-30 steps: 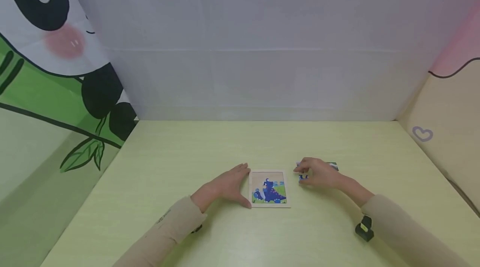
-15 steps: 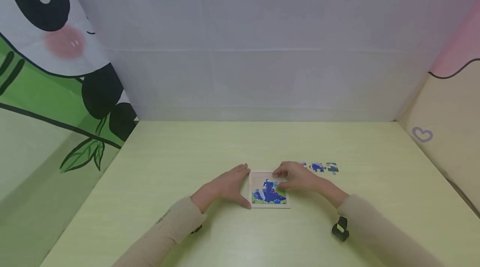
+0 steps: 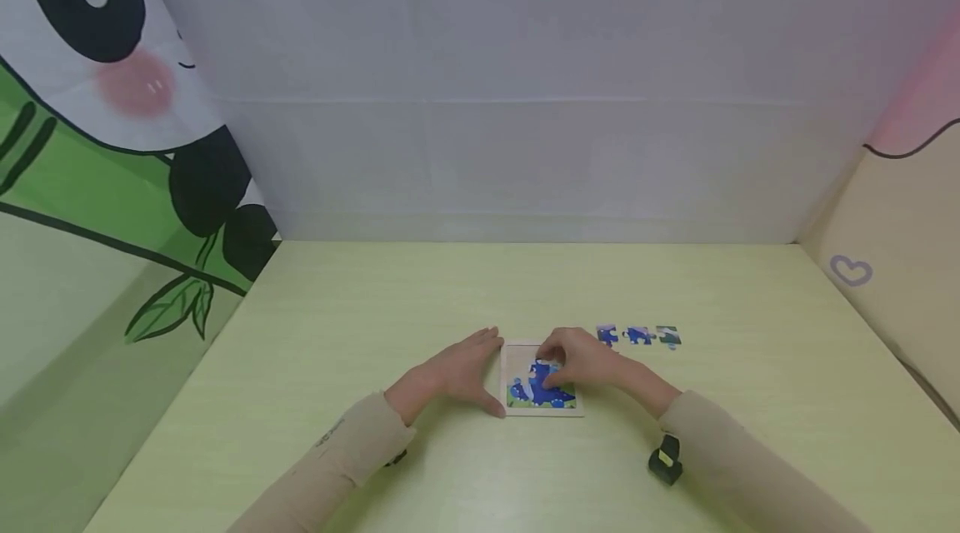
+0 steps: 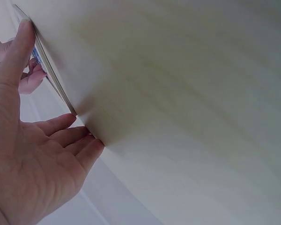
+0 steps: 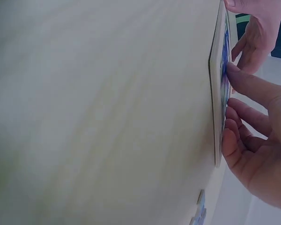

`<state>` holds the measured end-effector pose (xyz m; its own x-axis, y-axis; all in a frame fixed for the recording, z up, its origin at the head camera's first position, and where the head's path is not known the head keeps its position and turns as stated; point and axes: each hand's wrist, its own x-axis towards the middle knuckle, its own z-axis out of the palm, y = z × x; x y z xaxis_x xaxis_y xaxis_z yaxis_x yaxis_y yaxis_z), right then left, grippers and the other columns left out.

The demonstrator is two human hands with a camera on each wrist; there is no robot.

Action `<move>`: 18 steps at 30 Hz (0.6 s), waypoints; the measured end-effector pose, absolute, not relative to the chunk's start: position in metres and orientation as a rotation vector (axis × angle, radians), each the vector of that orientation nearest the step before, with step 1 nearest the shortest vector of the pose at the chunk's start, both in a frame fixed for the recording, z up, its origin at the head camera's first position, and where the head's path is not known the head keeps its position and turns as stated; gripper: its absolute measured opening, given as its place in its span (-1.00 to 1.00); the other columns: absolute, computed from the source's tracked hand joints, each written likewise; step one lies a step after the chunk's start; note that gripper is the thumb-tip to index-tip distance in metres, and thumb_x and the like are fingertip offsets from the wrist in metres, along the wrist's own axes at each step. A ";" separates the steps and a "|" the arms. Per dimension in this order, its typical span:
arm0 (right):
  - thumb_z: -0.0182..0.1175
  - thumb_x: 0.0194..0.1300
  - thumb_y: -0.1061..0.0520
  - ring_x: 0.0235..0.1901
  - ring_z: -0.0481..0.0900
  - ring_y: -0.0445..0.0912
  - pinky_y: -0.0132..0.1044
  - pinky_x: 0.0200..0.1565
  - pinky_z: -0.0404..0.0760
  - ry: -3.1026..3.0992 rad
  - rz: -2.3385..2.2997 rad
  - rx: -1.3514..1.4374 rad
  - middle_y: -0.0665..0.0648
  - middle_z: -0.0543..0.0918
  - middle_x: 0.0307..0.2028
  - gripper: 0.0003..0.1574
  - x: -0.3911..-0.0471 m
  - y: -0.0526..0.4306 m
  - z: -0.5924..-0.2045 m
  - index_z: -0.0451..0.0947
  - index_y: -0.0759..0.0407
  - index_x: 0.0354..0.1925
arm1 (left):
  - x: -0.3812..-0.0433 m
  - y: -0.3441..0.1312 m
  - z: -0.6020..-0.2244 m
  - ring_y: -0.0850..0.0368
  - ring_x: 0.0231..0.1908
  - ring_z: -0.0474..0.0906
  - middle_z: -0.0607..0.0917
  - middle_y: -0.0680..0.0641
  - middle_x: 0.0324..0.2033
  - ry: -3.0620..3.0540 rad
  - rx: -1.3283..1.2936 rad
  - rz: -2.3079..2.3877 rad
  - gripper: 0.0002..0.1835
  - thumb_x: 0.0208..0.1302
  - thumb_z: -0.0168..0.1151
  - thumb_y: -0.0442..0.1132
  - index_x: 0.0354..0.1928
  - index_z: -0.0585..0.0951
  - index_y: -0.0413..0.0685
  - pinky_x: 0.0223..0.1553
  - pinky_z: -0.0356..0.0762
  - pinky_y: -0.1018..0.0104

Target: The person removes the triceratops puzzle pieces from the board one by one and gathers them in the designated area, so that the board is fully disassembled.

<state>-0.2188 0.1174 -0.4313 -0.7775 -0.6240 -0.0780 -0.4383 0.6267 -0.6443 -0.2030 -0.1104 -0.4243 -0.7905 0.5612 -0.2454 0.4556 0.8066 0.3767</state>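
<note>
A small jigsaw puzzle tray (image 3: 542,412) with a pale wooden rim lies on the table, partly filled with a blue dinosaur picture (image 3: 538,391). Along its left rim rests my left hand (image 3: 467,371), thumb at the near corner and fingers at the far one, spread fairly straight. My right hand (image 3: 588,358) is over the upper right of the tray, thumb and fingertips pinching a puzzle piece down at the picture; the fingers mostly hide that piece. In the right wrist view the thumb (image 5: 248,84) touches the picture's surface.
Three loose puzzle pieces lie in a row to the right of the tray: a left one (image 3: 607,335), a middle one (image 3: 638,336) and a right one (image 3: 667,335). A pale wall (image 3: 525,166) closes off the table's far edge.
My right hand has picked a piece from beside the row of loose pieces and carried it left onto the tray. The left hand has stayed at the left rim.
</note>
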 end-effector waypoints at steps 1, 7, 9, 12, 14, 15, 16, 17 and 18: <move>0.40 -0.06 0.15 -0.34 0.44 -0.17 -0.38 -0.28 0.52 2.555 -0.898 -0.844 0.01 0.58 -0.30 -0.57 -0.219 0.117 -0.432 0.58 0.24 -0.16 | -0.203 -0.110 -0.424 -0.05 0.36 -0.09 0.06 -0.20 0.36 2.646 0.768 0.423 0.14 -0.24 0.43 0.20 0.34 0.12 -0.23 0.34 0.00 0.10; 0.43 -0.12 0.19 -0.37 0.44 -0.18 -0.41 -0.30 0.53 2.531 -0.902 -0.839 -0.03 0.53 -0.39 -0.61 -0.223 0.114 -0.431 0.53 0.20 -0.26 | -0.203 -0.110 -0.425 -0.05 0.36 -0.10 0.05 -0.19 0.36 2.644 0.763 0.425 0.15 -0.24 0.43 0.20 0.34 0.11 -0.22 0.34 0.00 0.11; 0.43 -0.13 0.21 -0.39 0.44 -0.17 -0.42 -0.32 0.52 2.526 -0.904 -0.849 -0.03 0.52 -0.41 -0.61 -0.223 0.114 -0.430 0.51 0.20 -0.28 | -0.204 -0.110 -0.425 -0.06 0.36 -0.09 0.05 -0.20 0.36 2.645 0.769 0.429 0.15 -0.24 0.44 0.20 0.34 0.11 -0.23 0.34 0.00 0.10; 0.43 -0.13 0.22 -0.40 0.44 -0.17 -0.43 -0.34 0.52 2.524 -0.911 -0.843 -0.03 0.51 -0.43 -0.61 -0.222 0.113 -0.429 0.50 0.19 -0.28 | -0.204 -0.110 -0.426 -0.07 0.36 -0.09 0.06 -0.21 0.36 2.647 0.775 0.430 0.15 -0.25 0.44 0.20 0.34 0.12 -0.23 0.34 0.00 0.10; 0.42 -0.12 0.22 -0.40 0.44 -0.18 -0.44 -0.34 0.52 2.525 -0.915 -0.834 -0.03 0.51 -0.43 -0.61 -0.221 0.113 -0.429 0.51 0.19 -0.26 | -0.204 -0.110 -0.426 -0.07 0.36 -0.09 0.06 -0.22 0.36 2.648 0.775 0.428 0.15 -0.25 0.44 0.20 0.34 0.12 -0.23 0.34 0.00 0.10; 0.42 -0.11 0.22 -0.40 0.44 -0.18 -0.44 -0.35 0.52 2.524 -0.920 -0.836 -0.03 0.52 -0.43 -0.61 -0.221 0.113 -0.430 0.51 0.20 -0.25 | -0.204 -0.110 -0.426 -0.07 0.36 -0.08 0.06 -0.22 0.36 2.648 0.776 0.428 0.15 -0.25 0.44 0.20 0.34 0.12 -0.23 0.34 0.01 0.10; 0.42 -0.11 0.22 -0.40 0.45 -0.18 -0.44 -0.34 0.52 2.525 -0.924 -0.840 -0.03 0.52 -0.42 -0.60 -0.220 0.113 -0.430 0.51 0.21 -0.24 | -0.204 -0.110 -0.426 -0.07 0.36 -0.08 0.06 -0.22 0.36 2.648 0.774 0.428 0.15 -0.25 0.44 0.20 0.33 0.12 -0.24 0.34 0.01 0.10; 0.41 -0.10 0.21 -0.40 0.45 -0.18 -0.43 -0.34 0.53 2.524 -0.929 -0.839 -0.03 0.53 -0.42 -0.60 -0.220 0.113 -0.431 0.52 0.21 -0.23 | -0.204 -0.110 -0.426 -0.07 0.36 -0.08 0.06 -0.22 0.35 2.648 0.774 0.428 0.15 -0.25 0.44 0.19 0.33 0.12 -0.24 0.34 0.01 0.10; 0.41 -0.09 0.21 -0.39 0.45 -0.18 -0.43 -0.34 0.53 2.522 -0.932 -0.838 -0.03 0.53 -0.41 -0.59 -0.220 0.114 -0.431 0.53 0.22 -0.21 | -0.204 -0.110 -0.426 -0.07 0.36 -0.08 0.06 -0.22 0.35 2.647 0.774 0.427 0.15 -0.25 0.44 0.19 0.33 0.12 -0.24 0.34 0.01 0.10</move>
